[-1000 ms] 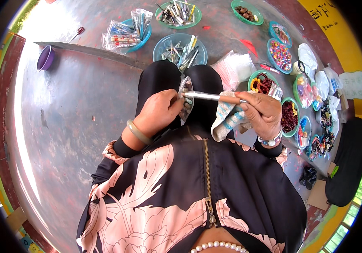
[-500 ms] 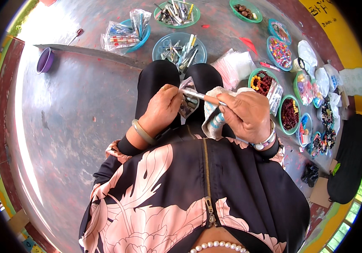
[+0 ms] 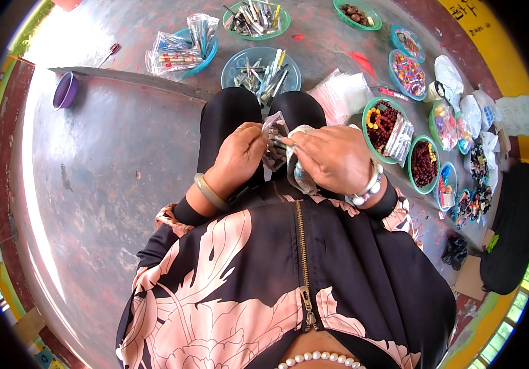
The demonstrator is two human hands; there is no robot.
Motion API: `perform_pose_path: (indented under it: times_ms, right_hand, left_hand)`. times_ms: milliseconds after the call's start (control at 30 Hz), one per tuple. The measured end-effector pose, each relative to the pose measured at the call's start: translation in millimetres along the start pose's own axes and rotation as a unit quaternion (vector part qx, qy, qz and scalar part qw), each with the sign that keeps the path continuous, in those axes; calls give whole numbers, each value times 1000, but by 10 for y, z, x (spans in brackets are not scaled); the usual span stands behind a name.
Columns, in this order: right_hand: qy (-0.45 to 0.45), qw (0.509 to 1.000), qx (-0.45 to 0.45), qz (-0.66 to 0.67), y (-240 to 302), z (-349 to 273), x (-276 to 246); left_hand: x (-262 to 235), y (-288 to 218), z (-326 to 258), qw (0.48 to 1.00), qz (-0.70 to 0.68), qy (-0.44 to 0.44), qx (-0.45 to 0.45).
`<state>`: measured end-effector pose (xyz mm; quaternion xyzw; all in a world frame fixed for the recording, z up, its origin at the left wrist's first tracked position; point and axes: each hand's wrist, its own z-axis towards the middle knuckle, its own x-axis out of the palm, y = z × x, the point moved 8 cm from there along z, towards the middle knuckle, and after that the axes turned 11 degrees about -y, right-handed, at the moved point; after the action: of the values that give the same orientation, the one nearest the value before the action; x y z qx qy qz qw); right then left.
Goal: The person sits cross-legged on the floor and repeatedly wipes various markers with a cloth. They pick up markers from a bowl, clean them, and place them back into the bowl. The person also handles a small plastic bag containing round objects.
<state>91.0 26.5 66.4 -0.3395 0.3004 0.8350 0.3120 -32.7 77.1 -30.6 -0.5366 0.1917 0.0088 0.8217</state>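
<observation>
My left hand is closed on the edge of a small clear plastic bag, held above my knees, with several slim pen-like pieces inside. My right hand is closed, pinching the brown end of a slim pen at the bag. The pen's silver part is out of sight, at or inside the bag. A whitish cloth with blue marks hangs from the same right hand, below its fingers. Past my knees stands a blue translucent bowl of loose pens.
A green bowl of pens and a blue bowl with bagged pens stand farther off. Flat plastic bags lie right of my knees. Bead bowls, one green-rimmed, line the right side. A purple bowl sits far left.
My right hand has moved left with the pen and cloth, up against the bag. More of the pen is now hidden. My left hand has stayed nearly still.
</observation>
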Motion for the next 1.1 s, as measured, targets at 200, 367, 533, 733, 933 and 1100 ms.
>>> perform_pose_path:
  times_ms: [200,367,533,733,933,1100]
  right_hand:
    - [40,999,17,-21,-121,-2,344]
    - [81,995,45,-45,-206,-44,461]
    - [38,997,25,-65,-163,-51,413]
    - [-24,999,-15,-35,-153,-67,406]
    - [53,997,-5,-61,-133,-74,643]
    - [100,992,45,-65,-251,-82,682]
  left_hand:
    - [44,112,-32,999,1,19,-44]
    - [46,199,-56,993,-42,10,-108]
    - [30,245,-58,984,-81,2,-161]
    - [18,209,-46,992,-26,-7,-126]
    - [70,23,-5,999,-17,5,-33]
    - [59,67,11,998,-29,9,-54]
